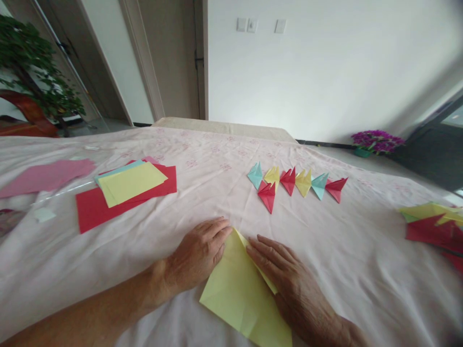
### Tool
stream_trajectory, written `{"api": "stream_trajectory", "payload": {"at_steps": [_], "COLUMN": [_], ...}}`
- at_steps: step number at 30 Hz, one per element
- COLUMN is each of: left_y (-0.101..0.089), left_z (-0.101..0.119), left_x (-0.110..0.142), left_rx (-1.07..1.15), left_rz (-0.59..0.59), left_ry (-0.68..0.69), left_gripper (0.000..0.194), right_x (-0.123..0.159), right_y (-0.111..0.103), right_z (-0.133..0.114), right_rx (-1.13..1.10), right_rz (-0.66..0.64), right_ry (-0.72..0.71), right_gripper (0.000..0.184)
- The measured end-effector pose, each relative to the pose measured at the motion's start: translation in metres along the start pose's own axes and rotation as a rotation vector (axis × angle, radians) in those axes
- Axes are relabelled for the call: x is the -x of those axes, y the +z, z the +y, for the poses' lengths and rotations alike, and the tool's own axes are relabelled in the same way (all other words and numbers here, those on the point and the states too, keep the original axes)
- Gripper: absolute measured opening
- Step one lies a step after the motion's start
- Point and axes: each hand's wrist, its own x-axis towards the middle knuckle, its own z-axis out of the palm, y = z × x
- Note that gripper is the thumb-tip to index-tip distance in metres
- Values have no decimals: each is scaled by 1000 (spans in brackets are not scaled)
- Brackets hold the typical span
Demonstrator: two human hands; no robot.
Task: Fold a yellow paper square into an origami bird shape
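On pale pink floral cloth [202, 197] | left hand [197, 251]: flat, near tip of folded yellow paper sheet [237, 294] | right hand [291, 279]: flat, along fold | apparent step: creasing | likely requirement: even pressure

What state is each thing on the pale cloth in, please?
Yellow sheet: creased, partly folded.
Seven small paper shapes: folded.
Overlapping paper stack: flat.
Pink paper: flat.
Right-side papers: cut off by frame, folding unclear.
Left hand: open, at the sheet's edge.
Right hand: open, on the sheet.

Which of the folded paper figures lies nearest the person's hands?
The red figure in front of the left end of the row; the other six, two also red, form that row farther back.
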Motion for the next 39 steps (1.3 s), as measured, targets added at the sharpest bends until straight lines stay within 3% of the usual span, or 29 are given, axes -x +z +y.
{"api": "stream_trajectory", "payload": {"at_steps": [9,18,39], "left_y": [3,0,3], "left_z": [-2,2,3], "left_x": [-1,-11,-9], "left_rx": [-16,-35,-160], "left_rz": [21,60,80], "left_ry": [-5,-34,22], "left_gripper": [34,27,26], "right_x": [2,-1,-7], "right_y": [4,1,-2], "right_z": [-3,-5,-13], "right_rx": [52,59,16], "right_rz": [-60,-96,-89], "right_ry": [7,-14,-8], "right_gripper": [90,88,78]}}
